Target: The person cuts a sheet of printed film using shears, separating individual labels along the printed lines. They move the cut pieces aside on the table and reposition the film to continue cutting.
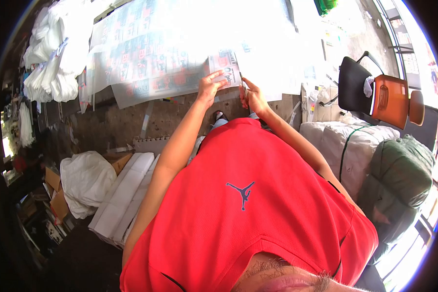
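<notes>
My left hand [209, 90] grips the lower left edge of a small printed sheet [224, 62] with dark and reddish lettering, fingers lying over its front. Close by on the right, my right hand [255, 98] is closed around a pair of scissors [244, 90]. Their dark blades point up along the sheet's right edge; whether they touch the paper is hard to tell. Beyond both hands, large translucent sheets [143, 73] with rows of red and blue print cover a table, and glare washes out their far part.
White plastic bundles [53, 53] hang at the left. An orange and black chair [390, 100] is at the right, above white wrapped bales [328, 146] and a dark green bundle [399, 170]. Folded white cardboard [119, 197] and a white sack [85, 182] lie at the lower left.
</notes>
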`<act>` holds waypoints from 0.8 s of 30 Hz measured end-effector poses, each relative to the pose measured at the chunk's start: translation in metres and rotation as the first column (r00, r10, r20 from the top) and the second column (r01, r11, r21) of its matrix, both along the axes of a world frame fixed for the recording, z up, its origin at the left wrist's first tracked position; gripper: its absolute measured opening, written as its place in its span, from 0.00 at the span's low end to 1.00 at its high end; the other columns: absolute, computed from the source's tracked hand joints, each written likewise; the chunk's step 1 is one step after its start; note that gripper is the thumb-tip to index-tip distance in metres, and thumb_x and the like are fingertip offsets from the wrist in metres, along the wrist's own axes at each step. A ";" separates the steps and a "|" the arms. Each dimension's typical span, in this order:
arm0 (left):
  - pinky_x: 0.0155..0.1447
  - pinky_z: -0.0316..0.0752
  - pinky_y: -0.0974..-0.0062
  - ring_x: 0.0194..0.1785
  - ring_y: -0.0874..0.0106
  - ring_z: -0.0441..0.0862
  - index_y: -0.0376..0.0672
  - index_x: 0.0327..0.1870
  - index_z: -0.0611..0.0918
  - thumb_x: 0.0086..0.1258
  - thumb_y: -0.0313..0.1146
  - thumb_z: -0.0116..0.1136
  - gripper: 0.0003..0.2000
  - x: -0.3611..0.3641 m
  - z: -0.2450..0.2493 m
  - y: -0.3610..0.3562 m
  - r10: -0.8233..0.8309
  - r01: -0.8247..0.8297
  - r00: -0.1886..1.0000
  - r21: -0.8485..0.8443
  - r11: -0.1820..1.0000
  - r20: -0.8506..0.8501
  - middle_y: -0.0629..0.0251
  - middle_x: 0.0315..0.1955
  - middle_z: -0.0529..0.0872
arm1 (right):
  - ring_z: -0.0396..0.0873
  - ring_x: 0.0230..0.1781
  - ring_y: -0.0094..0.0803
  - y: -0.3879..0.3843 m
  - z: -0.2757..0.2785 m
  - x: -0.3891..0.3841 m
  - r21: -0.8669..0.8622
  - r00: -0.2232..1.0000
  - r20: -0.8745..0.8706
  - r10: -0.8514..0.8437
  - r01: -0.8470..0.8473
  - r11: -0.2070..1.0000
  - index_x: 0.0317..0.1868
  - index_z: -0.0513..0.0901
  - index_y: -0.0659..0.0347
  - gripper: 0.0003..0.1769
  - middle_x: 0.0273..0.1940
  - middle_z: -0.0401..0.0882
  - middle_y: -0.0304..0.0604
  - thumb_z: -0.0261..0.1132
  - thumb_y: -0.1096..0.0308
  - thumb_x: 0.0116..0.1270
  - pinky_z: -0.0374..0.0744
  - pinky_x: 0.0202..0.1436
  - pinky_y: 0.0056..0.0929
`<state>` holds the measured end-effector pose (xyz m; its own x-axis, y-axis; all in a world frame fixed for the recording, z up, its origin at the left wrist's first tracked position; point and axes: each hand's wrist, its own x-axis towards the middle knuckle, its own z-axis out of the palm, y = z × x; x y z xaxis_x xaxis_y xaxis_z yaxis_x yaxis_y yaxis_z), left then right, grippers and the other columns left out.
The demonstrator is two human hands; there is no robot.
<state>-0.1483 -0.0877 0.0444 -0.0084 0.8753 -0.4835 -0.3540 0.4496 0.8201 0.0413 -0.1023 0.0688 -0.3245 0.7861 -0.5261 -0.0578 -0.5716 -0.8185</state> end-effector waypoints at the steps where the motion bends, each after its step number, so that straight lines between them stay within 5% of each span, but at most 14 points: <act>1: 0.47 0.81 0.80 0.43 0.72 0.83 0.33 0.57 0.77 0.61 0.14 0.58 0.20 -0.001 0.001 -0.001 -0.020 0.020 1.000 -0.021 1.000 0.004 0.59 0.45 0.83 | 0.68 0.15 0.23 -0.001 -0.002 0.000 0.001 1.000 0.001 0.004 -0.004 1.000 0.72 0.58 0.60 0.32 0.23 0.71 0.36 0.57 0.63 0.70 0.68 0.19 0.24; 6: 0.45 0.80 0.81 0.42 0.73 0.84 0.34 0.57 0.77 0.61 0.15 0.59 0.20 -0.001 -0.002 -0.003 -0.001 0.001 1.000 0.008 1.000 0.009 0.59 0.45 0.83 | 0.68 0.16 0.23 -0.002 0.004 -0.003 0.031 0.999 0.014 0.035 -0.035 0.999 0.72 0.57 0.60 0.31 0.24 0.71 0.36 0.51 0.72 0.68 0.69 0.20 0.24; 16: 0.46 0.82 0.78 0.41 0.69 0.85 0.32 0.55 0.78 0.57 0.14 0.61 0.21 0.000 0.011 -0.010 -0.006 0.005 1.000 0.043 0.999 0.025 0.57 0.45 0.83 | 0.66 0.15 0.22 0.014 0.003 -0.006 -0.052 0.998 0.005 -0.060 0.060 0.997 0.70 0.60 0.59 0.29 0.24 0.71 0.36 0.52 0.63 0.71 0.68 0.18 0.23; 24: 0.46 0.83 0.78 0.40 0.69 0.85 0.31 0.55 0.77 0.57 0.14 0.60 0.21 -0.001 0.009 -0.013 -0.001 -0.002 0.997 0.040 0.999 0.071 0.57 0.45 0.83 | 0.67 0.17 0.23 0.011 -0.010 -0.006 0.007 0.999 -0.010 -0.041 0.041 0.999 0.72 0.56 0.60 0.34 0.25 0.71 0.37 0.47 0.72 0.63 0.68 0.18 0.22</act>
